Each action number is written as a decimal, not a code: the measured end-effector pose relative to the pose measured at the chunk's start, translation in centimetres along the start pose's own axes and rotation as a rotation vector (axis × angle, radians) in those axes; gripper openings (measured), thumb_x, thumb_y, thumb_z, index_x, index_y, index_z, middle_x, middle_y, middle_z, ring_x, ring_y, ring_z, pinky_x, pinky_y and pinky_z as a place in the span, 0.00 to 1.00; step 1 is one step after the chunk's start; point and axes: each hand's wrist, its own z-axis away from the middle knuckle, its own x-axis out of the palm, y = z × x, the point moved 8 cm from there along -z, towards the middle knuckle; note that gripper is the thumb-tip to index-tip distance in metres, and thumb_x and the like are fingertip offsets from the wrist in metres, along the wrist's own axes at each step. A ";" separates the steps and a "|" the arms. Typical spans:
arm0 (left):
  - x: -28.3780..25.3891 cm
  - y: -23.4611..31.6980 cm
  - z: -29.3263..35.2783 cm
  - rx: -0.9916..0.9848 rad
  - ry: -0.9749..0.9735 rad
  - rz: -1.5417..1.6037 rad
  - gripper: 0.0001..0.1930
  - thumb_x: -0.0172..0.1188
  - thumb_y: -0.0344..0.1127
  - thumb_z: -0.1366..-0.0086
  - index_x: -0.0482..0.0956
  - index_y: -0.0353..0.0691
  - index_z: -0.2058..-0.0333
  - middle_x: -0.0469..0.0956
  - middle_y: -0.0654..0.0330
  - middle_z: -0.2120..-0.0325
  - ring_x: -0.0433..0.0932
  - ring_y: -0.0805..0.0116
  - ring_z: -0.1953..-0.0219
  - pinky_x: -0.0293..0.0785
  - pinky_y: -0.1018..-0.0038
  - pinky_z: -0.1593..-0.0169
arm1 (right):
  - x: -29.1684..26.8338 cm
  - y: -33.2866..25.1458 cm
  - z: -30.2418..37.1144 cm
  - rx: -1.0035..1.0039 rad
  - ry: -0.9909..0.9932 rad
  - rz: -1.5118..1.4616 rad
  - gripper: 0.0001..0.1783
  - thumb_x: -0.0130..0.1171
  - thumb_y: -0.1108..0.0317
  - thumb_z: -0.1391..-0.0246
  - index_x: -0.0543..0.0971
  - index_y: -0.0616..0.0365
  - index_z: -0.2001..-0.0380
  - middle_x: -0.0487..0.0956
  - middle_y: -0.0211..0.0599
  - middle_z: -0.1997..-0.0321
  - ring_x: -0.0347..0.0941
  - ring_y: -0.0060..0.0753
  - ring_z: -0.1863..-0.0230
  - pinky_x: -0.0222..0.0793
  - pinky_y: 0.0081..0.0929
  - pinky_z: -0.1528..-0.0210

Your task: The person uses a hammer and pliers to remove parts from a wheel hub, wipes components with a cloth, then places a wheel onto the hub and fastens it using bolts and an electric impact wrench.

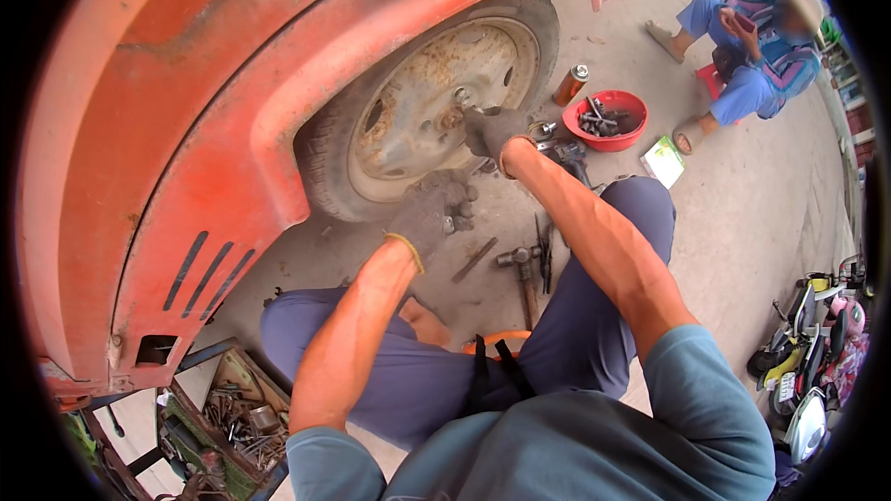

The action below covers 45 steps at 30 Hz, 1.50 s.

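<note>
A rusty steel wheel [394, 134] with a worn tyre [327, 167] sits under the faded red vehicle body [213, 65]. My right hand [499, 133], in a dark glove, is at the hub [452, 118]. Its fingers are curled, and the glove hides what they hold, if anything. Lower down, near the tyre's bottom edge, my gloved left hand [432, 209] is closed. A small shiny metal piece [451, 223] shows at its fingers, but I cannot make out its kind.
Between my legs lie a hammer [518, 262], a dark long-handled tool [545, 250] and a flat bar [475, 260]. To the right are a red bowl [610, 141] of metal parts, a can [571, 83] and a box [663, 162]. A seated person [784, 60] is beyond; a toolbox [255, 366] stands lower left.
</note>
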 end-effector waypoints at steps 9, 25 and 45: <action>-0.4 0.0 0.0 -0.011 0.014 -0.074 0.17 0.58 0.33 0.33 0.76 0.36 0.47 0.81 0.57 0.60 0.78 0.70 0.65 0.81 0.70 0.63 | -0.5 -3.1 1.7 -0.352 0.114 0.423 0.25 0.59 0.50 0.41 0.82 0.67 0.66 0.82 0.47 0.75 0.80 0.36 0.77 0.74 0.35 0.71; -0.3 0.9 0.4 0.001 0.173 0.017 0.14 0.58 0.32 0.31 0.76 0.36 0.49 0.79 0.59 0.65 0.77 0.71 0.70 0.77 0.76 0.67 | 0.7 -1.3 1.9 0.004 0.025 -0.069 0.22 0.51 0.51 0.36 0.79 0.61 0.66 0.79 0.35 0.75 0.73 0.31 0.81 0.68 0.34 0.79; -1.5 -0.2 -0.5 -0.091 0.215 -0.035 0.16 0.56 0.45 0.27 0.79 0.43 0.49 0.76 0.68 0.74 0.65 0.79 0.81 0.57 0.83 0.79 | 1.6 -0.7 1.6 0.028 -0.001 -0.238 0.27 0.50 0.46 0.36 0.79 0.60 0.74 0.78 0.39 0.79 0.74 0.37 0.83 0.69 0.36 0.83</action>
